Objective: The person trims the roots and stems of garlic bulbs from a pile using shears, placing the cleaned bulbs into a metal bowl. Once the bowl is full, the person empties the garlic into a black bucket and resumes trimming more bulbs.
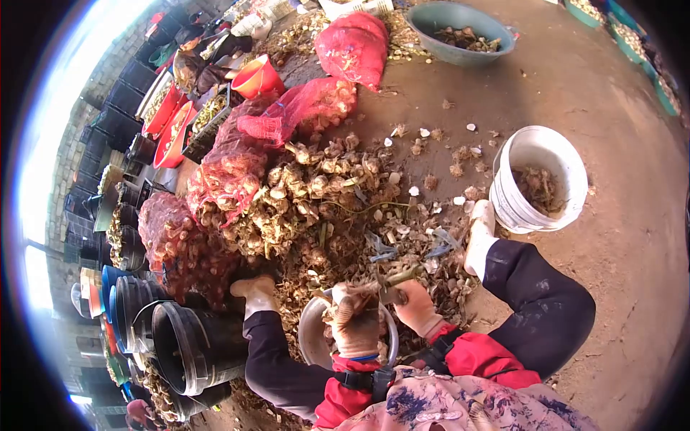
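Over a metal bowl between the person's legs, my left hand, in a dirty glove, is closed round a bulb with a dry stalk. My right hand is closed beside it, on a small dark tool at the stalk; a greenish stem end shows just above. Pale pieces in the bowl are partly hidden by my left hand. Beyond the bowl lies a big heap of dry bulbs with roots and husks around it.
Red mesh sacks of bulbs stand behind and left of the heap. A white bucket with husks is at the right, a green basin at the top. Black buckets stand at the left; bare feet flank the husks.
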Motion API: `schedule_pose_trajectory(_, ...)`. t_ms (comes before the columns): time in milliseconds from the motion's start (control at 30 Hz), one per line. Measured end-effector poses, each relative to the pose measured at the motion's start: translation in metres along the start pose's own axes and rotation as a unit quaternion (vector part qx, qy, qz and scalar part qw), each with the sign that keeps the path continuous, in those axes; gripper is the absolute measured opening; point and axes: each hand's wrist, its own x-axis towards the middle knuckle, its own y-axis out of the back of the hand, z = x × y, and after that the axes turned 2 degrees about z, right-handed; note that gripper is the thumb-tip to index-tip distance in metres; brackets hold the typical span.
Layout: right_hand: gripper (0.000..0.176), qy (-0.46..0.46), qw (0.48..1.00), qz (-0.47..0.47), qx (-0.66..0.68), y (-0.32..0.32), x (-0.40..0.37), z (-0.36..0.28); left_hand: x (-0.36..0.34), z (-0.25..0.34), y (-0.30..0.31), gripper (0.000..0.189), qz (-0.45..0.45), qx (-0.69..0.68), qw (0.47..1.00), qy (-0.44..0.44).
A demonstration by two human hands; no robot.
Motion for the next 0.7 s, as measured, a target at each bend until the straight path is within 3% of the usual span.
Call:
schedule_pose_trajectory(33, 0.018, -0.028, 0.999, -0.033, 0.015, -0.005, -0.008, 0.016, 0.0, 0.003, 0.014, 0.033, -0.009, -0.064, 0.998, 0.01)
schedule_pose_trajectory(67, 0.015, -0.157, 0.987, -0.026, 0.007, -0.018, -0.021, 0.038, -0.003, 0.006, 0.027, 0.034, -0.017, -0.129, 0.991, 0.02)
schedule_pose_trajectory(100, 0.014, -0.226, 0.972, -0.068, -0.017, -0.01, -0.02, 0.046, -0.021, 0.019, 0.014, 0.039, 0.024, -0.143, 0.989, 0.03)
schedule_pose_trajectory(133, 0.014, -0.293, 0.948, -0.118, -0.036, -0.004, -0.024, 0.054, -0.029, 0.032, 0.008, 0.043, 0.059, -0.077, 0.995, 0.001)
schedule_pose_trajectory(200, 0.013, -0.272, 0.954, -0.117, -0.039, -0.022, -0.034, 0.099, -0.039, 0.051, -0.004, 0.046, 0.077, -0.039, 0.995, -0.045)
schedule_pose_trajectory(233, 0.01, -0.295, 0.949, -0.115, 0.004, -0.019, -0.028, 0.097, -0.036, 0.072, -0.024, 0.057, 0.058, -0.005, 0.998, 0.033)
schedule_pose_trajectory(267, 0.01, -0.317, 0.943, -0.077, 0.064, -0.014, -0.025, 0.095, -0.034, 0.081, 0.029, 0.061, 0.018, 0.011, 0.995, 0.093)
schedule_pose_trajectory(300, 0.014, -0.375, 0.911, -0.035, 0.167, -0.017, -0.023, 0.106, -0.021, 0.088, 0.061, 0.061, 0.033, 0.251, 0.965, 0.073)
schedule_pose_trajectory(333, 0.018, -0.428, 0.864, 0.008, 0.266, -0.017, -0.023, 0.117, -0.015, 0.09, 0.065, 0.062, 0.048, 0.394, 0.917, 0.028)
schedule_pose_trajectory(367, 0.022, -0.406, 0.872, 0.011, 0.274, -0.02, -0.023, 0.129, -0.009, 0.093, 0.07, 0.062, 0.074, 0.529, 0.845, -0.009)
schedule_pose_trajectory(400, 0.022, -0.408, 0.871, 0.005, 0.272, -0.02, -0.018, 0.122, 0.009, 0.098, 0.059, 0.06, 0.108, 0.55, 0.827, 0.038)
schedule_pose_trajectory(467, 0.02, -0.403, 0.9, 0.013, 0.165, -0.017, -0.004, 0.086, 0.067, 0.097, 0.085, 0.057, 0.042, 0.778, 0.627, -0.011)
schedule_pose_trajectory(533, 0.018, -0.378, 0.909, -0.01, 0.173, -0.026, -0.014, 0.101, 0.138, 0.074, 0.129, 0.057, -0.025, 0.842, 0.532, -0.086)
schedule_pose_trajectory(600, 0.016, -0.393, 0.905, -0.014, 0.161, -0.028, -0.015, 0.095, 0.197, 0.056, 0.137, 0.048, -0.065, 0.943, 0.316, -0.076)
schedule_pose_trajectory(667, 0.02, -0.433, 0.889, -0.028, 0.147, -0.025, -0.005, 0.079, 0.249, 0.034, 0.169, 0.042, -0.102, 0.978, 0.168, 0.067)
schedule_pose_trajectory(700, 0.021, -0.453, 0.878, -0.029, 0.153, -0.022, 0.003, 0.066, 0.273, 0.018, 0.194, 0.039, 0.036, 0.952, 0.267, 0.143)
